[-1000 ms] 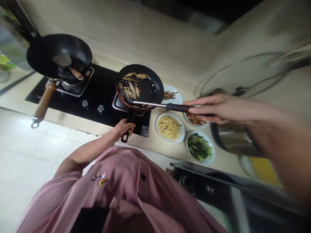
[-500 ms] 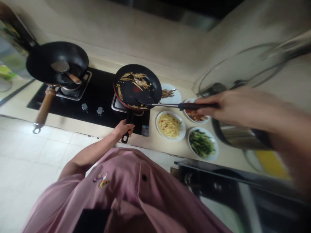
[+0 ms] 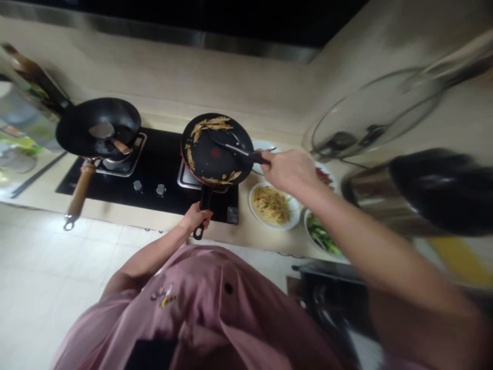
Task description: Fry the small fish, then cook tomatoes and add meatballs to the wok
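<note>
A left hand [image 3: 197, 217] grips a frying pan [image 3: 231, 163] by its handle [image 3: 207, 195]; the right hand [image 3: 289, 168] holds a spatula [image 3: 239, 149] near browned food [image 3: 214, 124].

No lettering can be read — the small label [image 3: 233, 215] on the black hob [image 3: 164, 159] is too blurred.

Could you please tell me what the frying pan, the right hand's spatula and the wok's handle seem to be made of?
Frying pan: probably coated metal, its inside smooth and black, its outside reddish.
Spatula: the shaft's greyish shine suggests metal; the dark, dull grip may be plastic.
Wok's handle: seemingly wood, warm brown with a soft sheen; its shiny end loop looks metal.
</note>
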Demonstrator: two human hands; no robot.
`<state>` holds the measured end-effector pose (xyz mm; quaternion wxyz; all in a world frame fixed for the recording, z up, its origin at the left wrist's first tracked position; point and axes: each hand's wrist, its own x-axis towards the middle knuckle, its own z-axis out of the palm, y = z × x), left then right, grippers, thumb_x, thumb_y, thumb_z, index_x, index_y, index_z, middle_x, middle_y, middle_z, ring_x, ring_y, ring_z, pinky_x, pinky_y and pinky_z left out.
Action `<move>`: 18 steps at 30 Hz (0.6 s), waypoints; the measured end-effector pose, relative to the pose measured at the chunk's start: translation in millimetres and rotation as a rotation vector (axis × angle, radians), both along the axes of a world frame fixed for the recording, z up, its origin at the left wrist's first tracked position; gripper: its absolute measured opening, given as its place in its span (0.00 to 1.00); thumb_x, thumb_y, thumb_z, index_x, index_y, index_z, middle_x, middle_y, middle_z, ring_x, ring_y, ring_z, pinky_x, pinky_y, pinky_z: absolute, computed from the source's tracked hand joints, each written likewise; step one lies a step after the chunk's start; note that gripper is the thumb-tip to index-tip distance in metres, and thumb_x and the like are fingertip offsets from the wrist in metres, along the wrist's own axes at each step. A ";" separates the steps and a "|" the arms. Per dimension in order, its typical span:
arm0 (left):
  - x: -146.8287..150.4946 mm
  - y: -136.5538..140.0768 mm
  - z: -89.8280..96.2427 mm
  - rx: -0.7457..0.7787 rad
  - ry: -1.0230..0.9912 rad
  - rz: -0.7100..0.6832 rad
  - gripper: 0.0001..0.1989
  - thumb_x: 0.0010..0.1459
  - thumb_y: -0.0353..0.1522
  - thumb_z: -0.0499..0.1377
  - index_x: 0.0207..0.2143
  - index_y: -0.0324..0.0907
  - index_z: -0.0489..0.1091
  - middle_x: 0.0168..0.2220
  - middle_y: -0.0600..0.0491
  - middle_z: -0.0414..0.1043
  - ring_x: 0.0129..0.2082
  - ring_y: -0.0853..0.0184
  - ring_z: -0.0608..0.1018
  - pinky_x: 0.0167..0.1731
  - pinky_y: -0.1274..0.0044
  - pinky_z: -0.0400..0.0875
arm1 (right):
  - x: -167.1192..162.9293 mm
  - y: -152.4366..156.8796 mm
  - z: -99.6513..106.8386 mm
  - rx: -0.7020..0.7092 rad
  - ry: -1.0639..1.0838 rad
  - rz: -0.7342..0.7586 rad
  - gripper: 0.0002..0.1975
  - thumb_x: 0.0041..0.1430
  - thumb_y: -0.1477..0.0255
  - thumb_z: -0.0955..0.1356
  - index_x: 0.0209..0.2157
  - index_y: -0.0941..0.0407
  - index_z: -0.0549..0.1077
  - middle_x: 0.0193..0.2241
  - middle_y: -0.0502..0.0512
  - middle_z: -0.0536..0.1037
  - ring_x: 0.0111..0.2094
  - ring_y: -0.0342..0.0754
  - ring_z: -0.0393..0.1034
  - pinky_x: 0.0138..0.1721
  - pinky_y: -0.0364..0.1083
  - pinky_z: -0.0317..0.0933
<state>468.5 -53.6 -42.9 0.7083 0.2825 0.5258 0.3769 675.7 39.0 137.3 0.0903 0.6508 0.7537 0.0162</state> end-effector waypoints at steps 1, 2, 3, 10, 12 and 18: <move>-0.1 -0.7 -0.1 0.000 0.000 -0.005 0.13 0.46 0.26 0.63 0.25 0.43 0.58 0.14 0.62 0.60 0.11 0.77 0.62 0.12 0.83 0.58 | -1.9 -6.6 -7.4 0.002 -0.006 -0.027 0.22 0.67 0.66 0.60 0.57 0.54 0.74 0.41 0.64 0.81 0.42 0.57 0.75 0.40 0.50 0.63; 0.0 -1.8 0.3 0.002 -0.002 -0.006 0.13 0.45 0.26 0.63 0.25 0.43 0.58 0.14 0.62 0.60 0.11 0.76 0.62 0.12 0.83 0.59 | -3.0 -13.4 -15.2 0.003 -0.009 -0.051 0.23 0.68 0.66 0.59 0.58 0.54 0.73 0.41 0.65 0.80 0.42 0.58 0.75 0.39 0.50 0.63; 0.4 -3.5 1.1 0.004 -0.007 -0.005 0.13 0.45 0.26 0.63 0.26 0.43 0.58 0.14 0.62 0.60 0.11 0.76 0.62 0.13 0.82 0.59 | -3.3 -20.2 -22.8 0.003 -0.008 -0.064 0.23 0.68 0.66 0.58 0.60 0.53 0.71 0.41 0.65 0.80 0.41 0.59 0.76 0.38 0.50 0.62; 7.5 -19.6 18.3 -0.006 -0.080 -0.004 0.16 0.48 0.28 0.66 0.27 0.43 0.58 0.14 0.63 0.60 0.11 0.76 0.63 0.13 0.82 0.60 | 1.5 -55.1 -47.3 0.032 -0.019 -0.063 0.26 0.70 0.65 0.53 0.61 0.56 0.69 0.35 0.67 0.78 0.34 0.61 0.76 0.32 0.51 0.60; 6.8 -19.0 24.6 -0.003 -0.104 -0.028 0.16 0.48 0.28 0.67 0.26 0.42 0.58 0.15 0.62 0.60 0.12 0.77 0.63 0.14 0.83 0.61 | 1.2 -56.0 -47.2 0.066 -0.014 -0.058 0.27 0.70 0.64 0.53 0.60 0.57 0.71 0.35 0.68 0.78 0.32 0.62 0.75 0.31 0.51 0.60; 1.9 -13.4 38.9 -0.025 -0.124 -0.026 0.14 0.48 0.27 0.66 0.24 0.41 0.59 0.16 0.61 0.61 0.12 0.76 0.63 0.14 0.81 0.62 | 1.2 -49.8 -47.2 0.060 0.024 -0.049 0.27 0.69 0.63 0.54 0.62 0.57 0.70 0.37 0.68 0.80 0.33 0.62 0.75 0.31 0.51 0.59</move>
